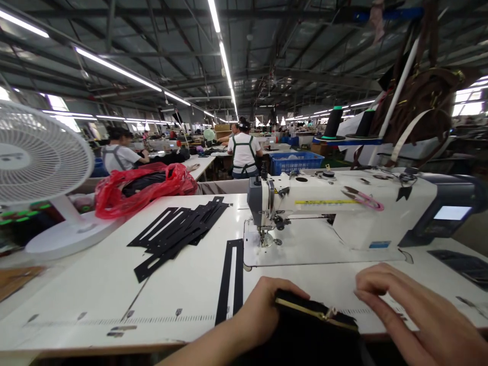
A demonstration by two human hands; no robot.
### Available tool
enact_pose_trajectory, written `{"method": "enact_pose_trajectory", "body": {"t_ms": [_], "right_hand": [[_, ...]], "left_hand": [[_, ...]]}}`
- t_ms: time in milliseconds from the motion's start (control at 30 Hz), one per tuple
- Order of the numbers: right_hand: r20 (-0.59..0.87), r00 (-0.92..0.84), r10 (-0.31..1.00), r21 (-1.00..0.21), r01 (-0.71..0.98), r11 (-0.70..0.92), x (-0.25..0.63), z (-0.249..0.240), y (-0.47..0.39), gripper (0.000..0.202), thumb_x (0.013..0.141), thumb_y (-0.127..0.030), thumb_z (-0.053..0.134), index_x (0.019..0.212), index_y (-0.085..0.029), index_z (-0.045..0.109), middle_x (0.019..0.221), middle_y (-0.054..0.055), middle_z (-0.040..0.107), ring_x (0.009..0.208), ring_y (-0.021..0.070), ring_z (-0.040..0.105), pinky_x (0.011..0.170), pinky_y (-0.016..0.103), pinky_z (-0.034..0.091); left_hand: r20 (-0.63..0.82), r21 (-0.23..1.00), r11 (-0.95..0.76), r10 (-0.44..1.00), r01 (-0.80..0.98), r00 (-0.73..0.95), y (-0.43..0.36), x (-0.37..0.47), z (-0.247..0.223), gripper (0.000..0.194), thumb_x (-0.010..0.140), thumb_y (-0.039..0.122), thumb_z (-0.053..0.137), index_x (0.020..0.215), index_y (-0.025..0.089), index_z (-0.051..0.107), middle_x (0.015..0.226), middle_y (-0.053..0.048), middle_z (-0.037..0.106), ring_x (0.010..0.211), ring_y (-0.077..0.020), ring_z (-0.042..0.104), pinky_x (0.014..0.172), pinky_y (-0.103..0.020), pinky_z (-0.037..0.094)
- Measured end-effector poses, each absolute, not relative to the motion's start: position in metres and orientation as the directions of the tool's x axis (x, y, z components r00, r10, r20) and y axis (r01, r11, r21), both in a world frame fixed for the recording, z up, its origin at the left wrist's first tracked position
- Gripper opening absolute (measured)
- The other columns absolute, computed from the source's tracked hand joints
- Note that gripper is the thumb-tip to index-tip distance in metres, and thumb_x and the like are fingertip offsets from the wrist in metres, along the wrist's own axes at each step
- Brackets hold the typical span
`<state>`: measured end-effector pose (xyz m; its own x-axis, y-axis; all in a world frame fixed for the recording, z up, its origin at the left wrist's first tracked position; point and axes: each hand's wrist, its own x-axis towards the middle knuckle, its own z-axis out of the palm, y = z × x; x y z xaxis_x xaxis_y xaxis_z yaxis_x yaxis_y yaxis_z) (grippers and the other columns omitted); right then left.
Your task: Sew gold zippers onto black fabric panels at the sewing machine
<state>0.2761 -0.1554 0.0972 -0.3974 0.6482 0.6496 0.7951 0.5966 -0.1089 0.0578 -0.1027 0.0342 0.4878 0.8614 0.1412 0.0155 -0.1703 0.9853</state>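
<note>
My left hand [263, 310] grips the left end of a black fabric piece with a gold zipper [316, 317] at the near edge of the white table [95, 290]. Hovering just right of the zipper pull, my right hand [412, 310] has its fingers spread and touches the table near the fabric's right end. A white sewing machine [343, 213] stands right behind both hands, its needle [264, 235] to the upper left of my left hand. One black slotted strip [231, 279] lies flat on the table left of my left hand.
A pile of black slotted strips [179, 231] lies at mid-table. A white fan [38, 168] and a red plastic bag [145, 185] sit at the left. Pink scissors [364, 198] rest on the machine. A brown bag [423, 101] hangs at right. People work at far tables.
</note>
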Motion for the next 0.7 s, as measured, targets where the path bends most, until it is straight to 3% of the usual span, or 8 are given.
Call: {"method": "enact_pose_trajectory", "body": {"t_ms": [100, 200, 300, 367, 467, 567, 633, 700], "right_hand": [[0.585, -0.430, 0.688, -0.128, 0.788, 0.602, 0.277, 0.095, -0.155, 0.010, 0.089, -0.032, 0.046, 0.089, -0.024, 0.051, 0.079, 0.002, 0.060, 0.070, 0.0161, 0.059, 0.059, 0.024, 0.048], [0.573, -0.490, 0.657, -0.108, 0.750, 0.653, 0.259, 0.073, -0.155, 0.016, 0.085, -0.035, 0.055, 0.095, -0.023, 0.055, 0.083, 0.003, 0.061, 0.074, 0.0168, 0.059, 0.063, 0.025, 0.050], [0.642, -0.481, 0.597, -0.101, 0.719, 0.687, 0.241, 0.051, -0.153, 0.008, 0.086, -0.021, 0.052, 0.091, -0.021, 0.058, 0.080, 0.003, 0.059, 0.071, 0.0164, 0.057, 0.064, 0.029, 0.048], [0.663, -0.470, 0.582, -0.119, 0.702, 0.702, 0.239, 0.047, -0.151, 0.013, 0.087, -0.013, 0.047, 0.084, -0.020, 0.058, 0.077, 0.003, 0.058, 0.071, 0.0158, 0.055, 0.065, 0.030, 0.046], [0.614, -0.461, 0.641, -0.157, 0.724, 0.671, 0.252, 0.057, -0.149, 0.011, 0.088, -0.017, 0.046, 0.084, -0.020, 0.056, 0.079, 0.003, 0.060, 0.073, 0.0161, 0.058, 0.066, 0.029, 0.047], [0.617, -0.419, 0.667, -0.123, 0.785, 0.607, 0.272, 0.073, -0.148, 0.012, 0.090, -0.025, 0.044, 0.090, -0.022, 0.055, 0.080, 0.002, 0.064, 0.071, 0.0158, 0.062, 0.063, 0.025, 0.049], [0.623, -0.445, 0.643, -0.080, 0.782, 0.619, 0.279, 0.081, -0.149, 0.014, 0.091, -0.026, 0.041, 0.094, -0.022, 0.054, 0.081, 0.002, 0.066, 0.068, 0.0155, 0.064, 0.061, 0.024, 0.049], [0.569, -0.495, 0.657, -0.104, 0.749, 0.655, 0.278, 0.084, -0.149, 0.017, 0.092, -0.025, 0.037, 0.095, -0.023, 0.054, 0.080, 0.002, 0.067, 0.066, 0.0152, 0.064, 0.058, 0.023, 0.049]], "left_hand": [[0.067, 0.997, -0.079, 0.884, 0.007, 0.463, -0.101, 0.056, 0.031, 0.024, 0.065, 0.018, 0.069, 0.089, 0.014, 0.072, 0.084, -0.008, 0.071, 0.080, -0.0242, 0.066, 0.073, -0.029, 0.050], [0.038, 0.999, -0.025, 0.900, -0.036, 0.434, -0.103, 0.059, 0.029, 0.025, 0.064, 0.013, 0.065, 0.088, 0.014, 0.072, 0.084, -0.006, 0.071, 0.080, -0.0230, 0.066, 0.073, -0.029, 0.050], [0.028, 0.999, -0.007, 0.910, -0.053, 0.413, -0.106, 0.064, 0.029, 0.025, 0.064, 0.009, 0.059, 0.086, 0.013, 0.072, 0.083, -0.006, 0.071, 0.080, -0.0221, 0.065, 0.072, -0.028, 0.050], [0.062, 0.998, -0.055, 0.908, -0.030, 0.413, -0.107, 0.064, 0.030, 0.028, 0.066, 0.006, 0.055, 0.087, 0.013, 0.071, 0.085, -0.005, 0.071, 0.081, -0.0213, 0.065, 0.074, -0.028, 0.050], [0.130, 0.972, -0.211, 0.844, 0.100, 0.521, -0.106, 0.054, 0.033, 0.032, 0.072, 0.004, 0.049, 0.090, 0.017, 0.071, 0.089, -0.003, 0.071, 0.086, -0.0203, 0.064, 0.081, -0.030, 0.048], [0.175, 0.917, -0.347, 0.793, 0.197, 0.583, -0.099, 0.037, 0.046, 0.038, 0.078, 0.008, 0.052, 0.111, 0.022, 0.064, 0.108, -0.003, 0.066, 0.102, -0.0212, 0.059, 0.095, -0.034, 0.041], [0.207, 0.927, -0.349, 0.780, 0.137, 0.590, -0.095, 0.031, 0.058, 0.054, 0.078, 0.016, 0.061, 0.130, 0.025, 0.047, 0.127, -0.005, 0.055, 0.116, -0.0216, 0.050, 0.101, -0.036, 0.035], [0.220, 0.940, -0.335, 0.745, 0.068, 0.630, -0.092, 0.033, 0.070, 0.067, 0.075, 0.023, 0.070, 0.135, 0.025, 0.039, 0.129, -0.006, 0.052, 0.118, -0.0215, 0.048, 0.103, -0.035, 0.033]]}}
